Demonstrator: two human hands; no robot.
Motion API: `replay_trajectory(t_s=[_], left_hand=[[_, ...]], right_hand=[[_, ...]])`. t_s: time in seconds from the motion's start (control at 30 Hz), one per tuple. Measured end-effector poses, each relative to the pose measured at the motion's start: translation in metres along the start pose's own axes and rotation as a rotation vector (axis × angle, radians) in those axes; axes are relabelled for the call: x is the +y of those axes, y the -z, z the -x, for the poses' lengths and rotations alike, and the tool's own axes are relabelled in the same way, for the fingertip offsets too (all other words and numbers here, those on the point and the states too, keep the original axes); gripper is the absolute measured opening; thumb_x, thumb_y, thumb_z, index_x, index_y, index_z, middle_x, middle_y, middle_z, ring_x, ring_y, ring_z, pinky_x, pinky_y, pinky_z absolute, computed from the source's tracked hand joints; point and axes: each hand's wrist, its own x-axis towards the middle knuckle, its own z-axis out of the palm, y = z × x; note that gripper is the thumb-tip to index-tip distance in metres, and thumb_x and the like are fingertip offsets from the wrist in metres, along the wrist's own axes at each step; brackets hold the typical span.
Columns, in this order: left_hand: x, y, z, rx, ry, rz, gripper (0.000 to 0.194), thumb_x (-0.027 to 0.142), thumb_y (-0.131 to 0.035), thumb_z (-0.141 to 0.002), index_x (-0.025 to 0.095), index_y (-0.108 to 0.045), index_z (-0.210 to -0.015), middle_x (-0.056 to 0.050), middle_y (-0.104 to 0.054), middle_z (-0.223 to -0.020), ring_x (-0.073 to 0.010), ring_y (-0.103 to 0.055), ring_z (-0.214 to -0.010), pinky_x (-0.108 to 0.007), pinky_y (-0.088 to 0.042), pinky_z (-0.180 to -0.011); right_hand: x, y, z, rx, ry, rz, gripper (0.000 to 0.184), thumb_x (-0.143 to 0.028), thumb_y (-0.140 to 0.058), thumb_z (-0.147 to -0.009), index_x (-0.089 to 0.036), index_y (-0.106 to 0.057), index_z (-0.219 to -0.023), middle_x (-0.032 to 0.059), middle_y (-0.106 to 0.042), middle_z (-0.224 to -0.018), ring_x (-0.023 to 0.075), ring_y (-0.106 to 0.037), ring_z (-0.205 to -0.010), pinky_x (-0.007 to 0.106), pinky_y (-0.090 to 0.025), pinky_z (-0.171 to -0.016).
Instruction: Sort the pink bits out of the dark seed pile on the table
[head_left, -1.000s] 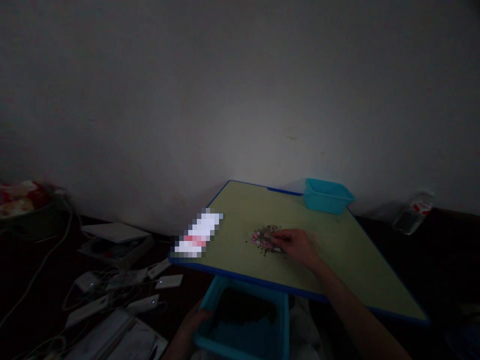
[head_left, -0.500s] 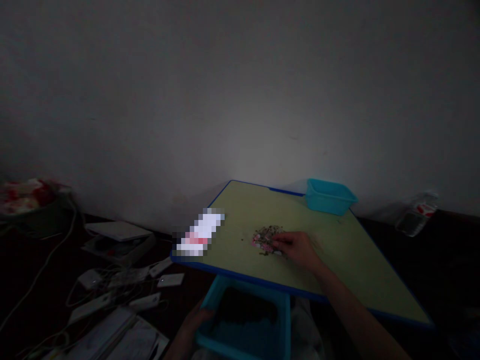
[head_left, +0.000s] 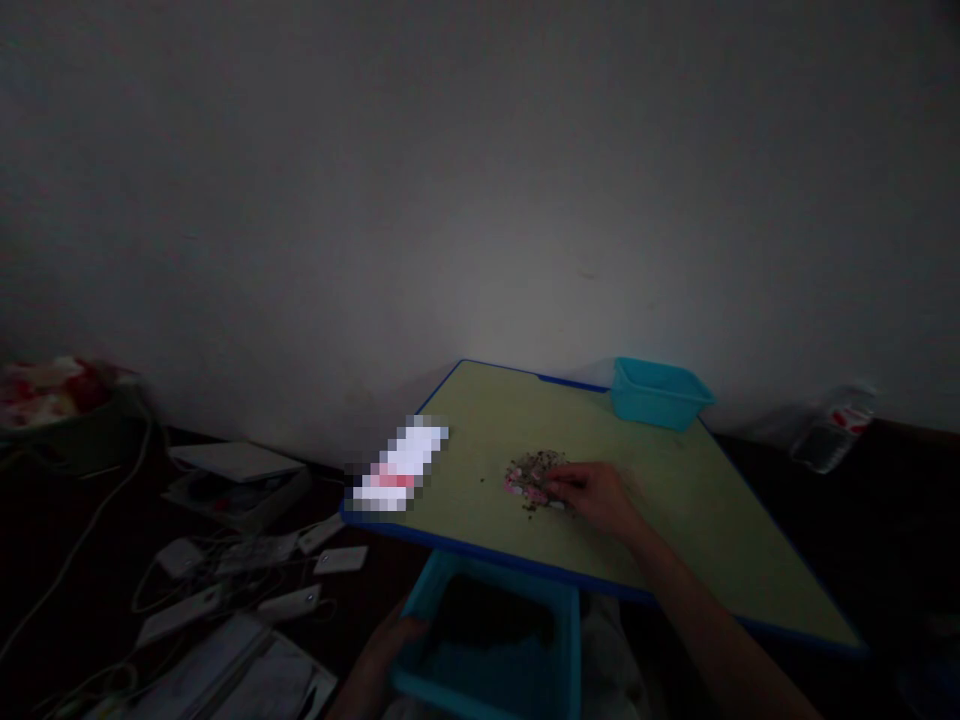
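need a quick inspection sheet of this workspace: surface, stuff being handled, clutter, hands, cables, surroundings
surface: pale tabletop with blue edging
handled things: loose pile of small mixed pieces, some pink, on the tabletop; near blue tub below its front edge, inside too dark to read
clutter: pixelated bright panel at left; far blue tub at back right; papers and white box on the left
left hand: at near blue tub's left rim
right hand: pinched at the pile; whether it holds a piece is unclear
cables: white cable and adapters on the left
surroundings: wall behind, plastic bottle at right, dim light
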Motion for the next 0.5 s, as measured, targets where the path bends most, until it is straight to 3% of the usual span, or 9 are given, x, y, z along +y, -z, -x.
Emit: replay_trajectory(t_s=[0.2, 0.4, 0.5], left_hand=[[-0.001, 0.000, 0.000, -0.021, -0.010, -0.025, 0.056, 0.024, -0.080, -0.047, 0.026, -0.087, -0.103, 0.000, -0.081, -0.056, -0.0381, -0.075, -0.064, -0.044, -0.057, -0.065], [0.000, -0.002, 0.007, 0.011, -0.036, 0.017, 0.030, 0.024, -0.080, -0.052, 0.022, -0.086, -0.081, -0.002, -0.081, -0.057, -0.0332, -0.072, -0.060, -0.040, -0.055, -0.061], [0.004, -0.004, 0.010, -0.015, -0.035, 0.013, 0.043, 0.024, -0.081, -0.051, 0.023, -0.087, -0.094, -0.002, -0.078, -0.053, -0.0391, -0.074, -0.069, -0.043, -0.054, -0.065]], right_hand=[[0.000, -0.001, 0.001, -0.024, 0.030, -0.009, 0.022, -0.033, -0.069, -0.090, -0.026, -0.088, -0.098, 0.0029, -0.085, -0.088, 0.0239, -0.076, -0.079, 0.032, -0.056, -0.072], [-0.003, 0.001, 0.002, -0.036, 0.020, -0.015, 0.020, -0.031, -0.070, -0.090, -0.025, -0.088, -0.097, 0.0022, -0.085, -0.088, 0.0230, -0.077, -0.080, 0.031, -0.056, -0.074], [-0.004, 0.001, 0.004, -0.061, 0.037, -0.042, 0.020, -0.029, -0.069, -0.089, -0.026, -0.088, -0.097, 0.0015, -0.086, -0.091, 0.0233, -0.078, -0.084, 0.032, -0.057, -0.076]])
